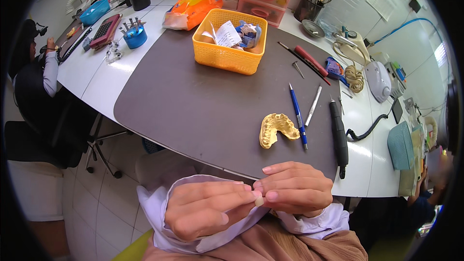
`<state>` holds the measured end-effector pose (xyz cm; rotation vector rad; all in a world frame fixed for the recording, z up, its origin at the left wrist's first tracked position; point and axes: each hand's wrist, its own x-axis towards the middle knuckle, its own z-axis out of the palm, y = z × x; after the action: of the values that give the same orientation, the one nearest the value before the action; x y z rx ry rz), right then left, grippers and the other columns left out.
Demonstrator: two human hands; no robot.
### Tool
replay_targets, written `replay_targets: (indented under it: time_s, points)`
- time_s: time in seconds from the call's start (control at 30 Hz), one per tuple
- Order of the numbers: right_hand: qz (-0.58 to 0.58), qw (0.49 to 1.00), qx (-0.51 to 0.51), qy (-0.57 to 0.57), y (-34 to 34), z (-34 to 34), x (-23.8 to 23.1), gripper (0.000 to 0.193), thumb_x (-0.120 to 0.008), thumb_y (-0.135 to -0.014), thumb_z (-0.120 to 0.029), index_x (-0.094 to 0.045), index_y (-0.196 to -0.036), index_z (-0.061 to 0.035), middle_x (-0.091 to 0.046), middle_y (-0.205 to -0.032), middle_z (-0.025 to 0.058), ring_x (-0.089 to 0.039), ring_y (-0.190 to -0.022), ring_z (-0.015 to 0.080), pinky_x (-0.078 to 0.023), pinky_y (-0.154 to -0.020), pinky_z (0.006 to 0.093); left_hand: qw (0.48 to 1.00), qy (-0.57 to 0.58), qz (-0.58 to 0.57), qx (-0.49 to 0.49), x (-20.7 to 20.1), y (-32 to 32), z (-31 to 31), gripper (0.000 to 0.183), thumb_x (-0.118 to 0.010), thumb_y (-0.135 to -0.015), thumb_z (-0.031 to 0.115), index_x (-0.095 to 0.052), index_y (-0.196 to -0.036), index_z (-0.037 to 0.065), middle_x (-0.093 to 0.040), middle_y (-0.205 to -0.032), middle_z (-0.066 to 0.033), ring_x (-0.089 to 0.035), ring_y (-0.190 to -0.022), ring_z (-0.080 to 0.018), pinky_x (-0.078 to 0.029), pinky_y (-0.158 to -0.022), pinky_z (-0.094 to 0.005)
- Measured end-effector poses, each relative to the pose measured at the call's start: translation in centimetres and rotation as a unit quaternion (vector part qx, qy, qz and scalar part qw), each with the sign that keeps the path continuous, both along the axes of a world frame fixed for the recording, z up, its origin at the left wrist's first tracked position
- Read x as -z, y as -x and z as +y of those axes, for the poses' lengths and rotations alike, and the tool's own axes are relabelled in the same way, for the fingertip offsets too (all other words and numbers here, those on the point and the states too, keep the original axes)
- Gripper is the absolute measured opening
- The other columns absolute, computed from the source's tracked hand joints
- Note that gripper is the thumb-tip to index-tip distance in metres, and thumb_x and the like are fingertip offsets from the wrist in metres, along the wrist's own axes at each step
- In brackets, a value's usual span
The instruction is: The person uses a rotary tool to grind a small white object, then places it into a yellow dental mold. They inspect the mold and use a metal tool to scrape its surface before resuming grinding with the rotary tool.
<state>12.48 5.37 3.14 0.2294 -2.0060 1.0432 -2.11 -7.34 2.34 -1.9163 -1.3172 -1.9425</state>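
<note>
Left hand (205, 208) and right hand (299, 188), fingers nearly closed, apparently pinch a pale block (259, 201) for steadiness, a tooth mould (269, 128) within reach at the table (193, 101)'s near right.

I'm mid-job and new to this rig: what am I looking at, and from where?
There's no machine, just a person's bare left hand and right hand. This single view comes from a fisheye camera on their head, looking down, so straight edges bend near the rim. The hands' fingertips meet at a small pale piece, held there. On the grey surface lie a yellowish tooth model and a blue pen; farther back stands a yellow basket.
</note>
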Motion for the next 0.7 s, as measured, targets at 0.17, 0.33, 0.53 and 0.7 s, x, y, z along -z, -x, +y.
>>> replay_targets:
  time_s: [0.17,0.33,0.53,0.7]
  points:
    - [-0.048,0.995,0.076,-0.031,0.1,-0.5,0.0,0.026,-0.074,-0.069,-0.003,-0.074,-0.096,-0.0026,-0.068,-0.089,0.0118,-0.067,-0.076,0.0214,-0.058,-0.074,0.0357,0.999,0.042,0.012,0.001,0.7,0.2,0.3,0.068,-0.079,-0.063,-0.011,-0.03,-0.108,0.005,-0.069,-0.08,-0.0176,-0.069,-0.072,-0.0249,-0.058,-0.061,-0.0298]
    - [-0.071,0.982,0.148,-0.094,0.9,-0.7,-1.0,0.036,-0.074,-0.063,-0.004,-0.074,-0.099,-0.0038,-0.068,-0.094,0.0136,-0.067,-0.076,0.022,-0.058,-0.072,0.0319,0.992,0.011,-0.127,-0.013,1.8,-1.0,1.0,0.046,-0.08,-0.065,-0.01,-0.038,-0.075,0.004,-0.069,-0.085,-0.018,-0.07,-0.074,-0.0259,-0.058,-0.061,-0.0309]
    - [-0.065,0.984,0.165,0.021,0.8,-1.8,0.1,0.031,-0.076,-0.069,0.002,-0.071,-0.1,0.0005,-0.07,-0.093,0.0178,-0.071,-0.083,0.0254,-0.058,-0.07,0.0302,0.996,0.027,-0.069,-0.057,1.5,-0.8,1.4,0.044,-0.078,-0.067,-0.012,-0.039,-0.082,0.002,-0.07,-0.088,-0.0182,-0.07,-0.075,-0.0261,-0.058,-0.061,-0.0298]
    - [-0.057,0.976,0.183,0.105,0.8,-2.0,0.6,0.03,-0.08,-0.068,0.004,-0.07,-0.096,0.0035,-0.071,-0.093,0.0167,-0.071,-0.083,0.025,-0.057,-0.072,0.0302,0.996,0.012,-0.077,-0.051,2.1,-0.7,2.0,0.044,-0.077,-0.068,-0.012,-0.039,-0.084,0.002,-0.07,-0.088,-0.0186,-0.07,-0.074,-0.0267,-0.059,-0.062,-0.0304]
